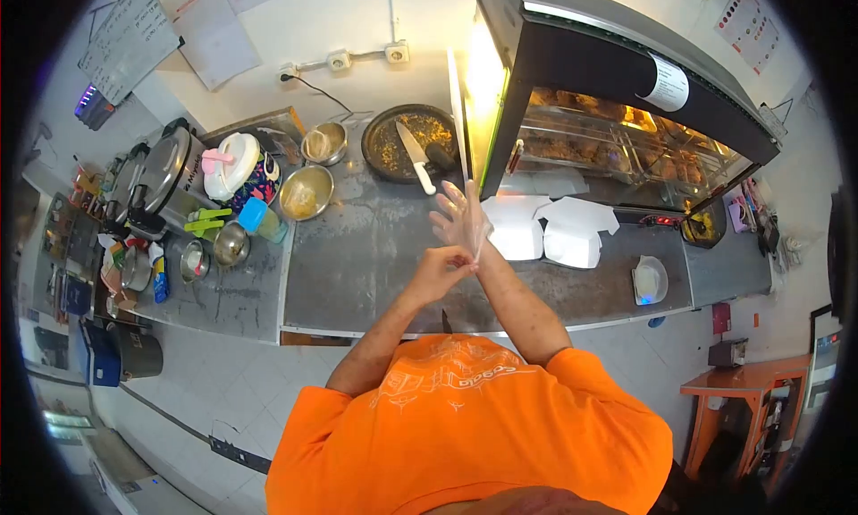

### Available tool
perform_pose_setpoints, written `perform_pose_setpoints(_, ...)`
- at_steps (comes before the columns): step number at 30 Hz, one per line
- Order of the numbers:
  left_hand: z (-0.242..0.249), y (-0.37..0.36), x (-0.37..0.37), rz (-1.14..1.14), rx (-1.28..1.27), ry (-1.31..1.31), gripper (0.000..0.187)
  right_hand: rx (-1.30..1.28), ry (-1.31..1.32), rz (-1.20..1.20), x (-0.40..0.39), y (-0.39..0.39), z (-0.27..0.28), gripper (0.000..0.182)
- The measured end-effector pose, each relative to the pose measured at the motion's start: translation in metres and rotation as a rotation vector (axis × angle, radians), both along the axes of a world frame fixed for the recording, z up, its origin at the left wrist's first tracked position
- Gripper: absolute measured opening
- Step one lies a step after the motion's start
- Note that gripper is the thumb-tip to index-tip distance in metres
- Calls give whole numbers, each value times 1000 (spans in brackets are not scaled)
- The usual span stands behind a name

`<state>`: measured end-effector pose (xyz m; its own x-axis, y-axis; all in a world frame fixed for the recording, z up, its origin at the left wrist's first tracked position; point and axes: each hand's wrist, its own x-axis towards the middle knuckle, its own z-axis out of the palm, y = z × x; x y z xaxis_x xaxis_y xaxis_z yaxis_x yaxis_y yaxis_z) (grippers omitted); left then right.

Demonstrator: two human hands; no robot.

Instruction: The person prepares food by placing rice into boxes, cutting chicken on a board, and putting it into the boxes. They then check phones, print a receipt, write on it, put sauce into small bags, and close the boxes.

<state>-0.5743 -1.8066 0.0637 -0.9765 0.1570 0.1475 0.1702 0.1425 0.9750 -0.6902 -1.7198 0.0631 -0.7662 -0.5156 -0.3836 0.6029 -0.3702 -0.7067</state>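
Glove: a thin clear plastic glove (468, 218) sat partway on the right hand (458, 215), held up above the steel worktop (375, 256), in front of the lit food warmer (617, 130).
Right hand: fingers spread and pointing away from the body, loosely sheathed in the film; whether each finger was fully seated could not be told.
Left hand: the left hand (440, 272) was curled shut, pinching the glove's cuff at the right wrist.
Doing it well: judged from this pose, a steady pull on the cuff along the forearm, with the fingers kept apart, would seat the film without tearing it.
Risk: thin film probably splits if yanked sideways.
Nearby: a knife (415, 157) lay on a round tray (393, 144); white foam boxes (545, 233) stood just right of the hands, metal bowls (308, 191) to the left.
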Motion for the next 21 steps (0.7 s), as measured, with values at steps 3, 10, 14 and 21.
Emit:
perform_pose_setpoints(3, 5, -24, 12, 43, 249, -105, 19, 291, 558, 28, -61, -46, 33, 47)
perform_pose_setpoints(10, -25, -105, 93, 343, 189, -80, 39, 1609, 934, -10, -244, -112, 154, 67)
perform_pose_setpoints(14, -38, -191, 156, 578, 171, -42, 36, 1610, 1017, -68, -302, -93, 98, 39)
perform_pose_setpoints(21, -57, -336, 222, 768, 189, -241, 29, 1506, 1117, -247, -226, -75, 84, 30)
